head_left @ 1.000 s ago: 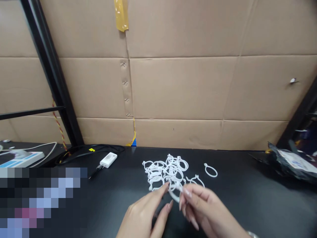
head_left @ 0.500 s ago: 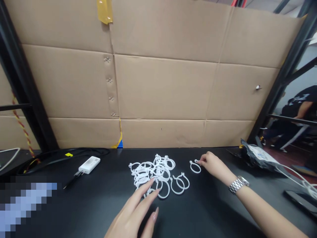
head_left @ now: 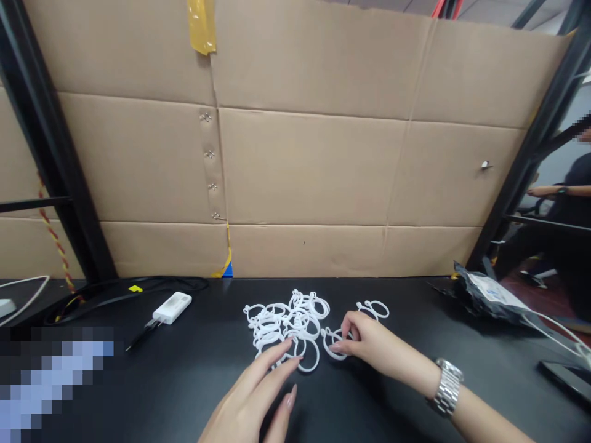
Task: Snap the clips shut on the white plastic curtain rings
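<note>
Squarely, a cardboard wall (head_left: 305, 169) bounded the far edge of the black table (head_left: 157, 381), whose surface stretched between the right hand (head_left: 369, 338) and a dark bag (head_left: 482, 299). Thin, white and knobbed, the piled rings (head_left: 268, 338) lay tangled at the spread left hand's (head_left: 244, 397) fingertips. Right fingertips bent over nearby rings (head_left: 325, 346); pinching or not, I couldn't tell.

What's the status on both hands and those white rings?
Left hand: open at heap of white knob-ended rings. Right hand: at smaller ring group beside heap, grip unclear. Possibly in the way: more rings beyond right hand.
</note>
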The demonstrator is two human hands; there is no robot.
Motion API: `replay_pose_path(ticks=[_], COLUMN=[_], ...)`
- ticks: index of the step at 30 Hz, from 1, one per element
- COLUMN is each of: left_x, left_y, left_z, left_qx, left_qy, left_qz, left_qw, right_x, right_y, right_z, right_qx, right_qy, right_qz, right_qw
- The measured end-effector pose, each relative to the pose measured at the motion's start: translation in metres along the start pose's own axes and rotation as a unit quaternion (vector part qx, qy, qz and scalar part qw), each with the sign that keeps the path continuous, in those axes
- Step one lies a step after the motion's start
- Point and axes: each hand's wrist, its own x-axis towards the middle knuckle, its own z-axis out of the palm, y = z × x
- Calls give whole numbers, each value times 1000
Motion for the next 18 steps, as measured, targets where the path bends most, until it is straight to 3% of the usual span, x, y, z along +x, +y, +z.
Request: replay_pose_path(ticks=[10,18], left_x=[7,13], left_y=[4,8], left_z=[-4,-8], left_qx=[-11,-6], left_qy=[26,49], left_qz=[7,18], left_qw=[1000,999], right_x=[-2,-1], right_y=[1,-1], right_z=[4,19], right_qx=[-6,40], right_qy=[58,22], right_qz=[14,-6], right_qw=[998,999])
